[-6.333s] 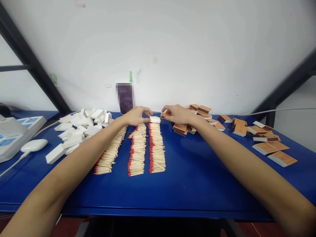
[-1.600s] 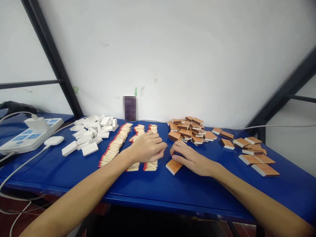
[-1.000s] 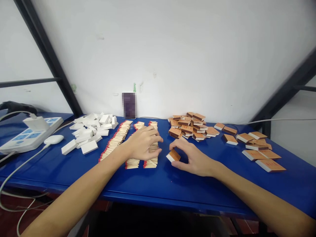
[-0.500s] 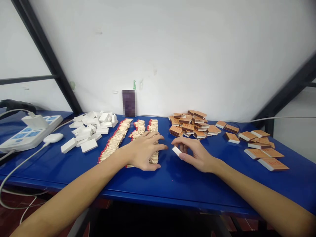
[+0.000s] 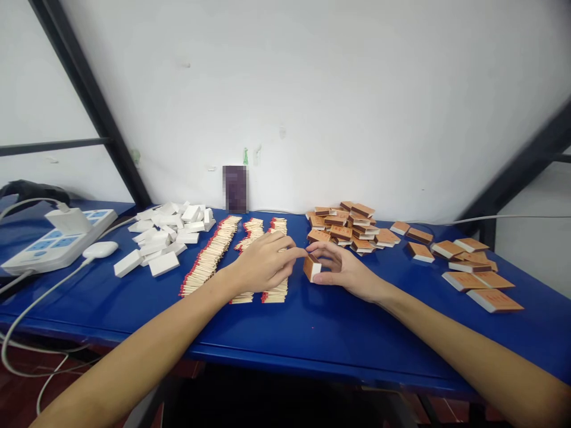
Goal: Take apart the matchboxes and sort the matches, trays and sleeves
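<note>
My right hand (image 5: 345,270) grips a brown matchbox (image 5: 311,267) between thumb and fingers, its white end showing. From the left, the index finger of my left hand (image 5: 267,260) reaches to the top edge of that box; the other fingers are curled, and whether they hold anything is hidden. Under and beside my left hand lie rows of red-tipped matches (image 5: 277,294), with a longer slanting row (image 5: 212,252) to their left. Behind my right hand is a heap of brown matchboxes (image 5: 341,223).
White box trays (image 5: 165,263) are piled at the left on the blue table (image 5: 285,345). More matchboxes (image 5: 495,300) lie at the right. A power strip (image 5: 57,241) with a white plug and cables sits at the far left. A pixelated dark rectangle (image 5: 235,189) stands against the wall.
My left hand has drawn its fingers together and moved its index finger to the box. My right hand has turned the box, so its brown side now shows. The view has shifted slightly.
</note>
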The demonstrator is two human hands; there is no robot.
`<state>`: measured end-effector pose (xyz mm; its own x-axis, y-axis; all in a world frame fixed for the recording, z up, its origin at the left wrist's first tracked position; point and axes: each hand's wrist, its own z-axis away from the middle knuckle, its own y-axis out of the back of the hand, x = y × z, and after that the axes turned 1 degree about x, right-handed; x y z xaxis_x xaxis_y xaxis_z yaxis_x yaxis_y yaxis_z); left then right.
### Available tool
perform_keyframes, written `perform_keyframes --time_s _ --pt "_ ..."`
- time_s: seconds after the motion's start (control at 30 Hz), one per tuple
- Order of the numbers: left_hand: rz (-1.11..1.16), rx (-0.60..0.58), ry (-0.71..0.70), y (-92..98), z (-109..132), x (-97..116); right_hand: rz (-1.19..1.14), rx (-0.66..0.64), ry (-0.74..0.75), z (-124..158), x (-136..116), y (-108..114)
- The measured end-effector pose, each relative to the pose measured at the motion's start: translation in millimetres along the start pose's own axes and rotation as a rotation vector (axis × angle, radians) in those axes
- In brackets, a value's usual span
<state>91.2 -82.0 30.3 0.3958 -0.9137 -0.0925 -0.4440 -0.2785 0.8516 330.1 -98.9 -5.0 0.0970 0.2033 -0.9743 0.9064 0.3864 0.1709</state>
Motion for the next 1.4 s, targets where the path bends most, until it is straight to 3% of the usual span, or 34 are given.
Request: perform_keyframes --time_s 0.27,0.67,0.97,1.27,1.4 --pt "0.228 0.073 -0.118 -9.0 -1 0 0.003 0.029 0.036 1 -4 -5" --pt "0.067 0.141 -0.132 -14.4 -3 2 -0.086 -0.091 0.117 1 -3 -11" --pt "0.047 0.101 -0.126 -17.2 -2 5 -0.048 -0.181 0.088 3 -7 -8" --pt "0.083 0.159 -0.043 -16.8 -1 -2 0.203 0.033 0.201 3 -3 -15" --pt "0.074 0.208 -0.04 -14.8 -1 -3 0.195 0.097 0.216 2 -2 -14"
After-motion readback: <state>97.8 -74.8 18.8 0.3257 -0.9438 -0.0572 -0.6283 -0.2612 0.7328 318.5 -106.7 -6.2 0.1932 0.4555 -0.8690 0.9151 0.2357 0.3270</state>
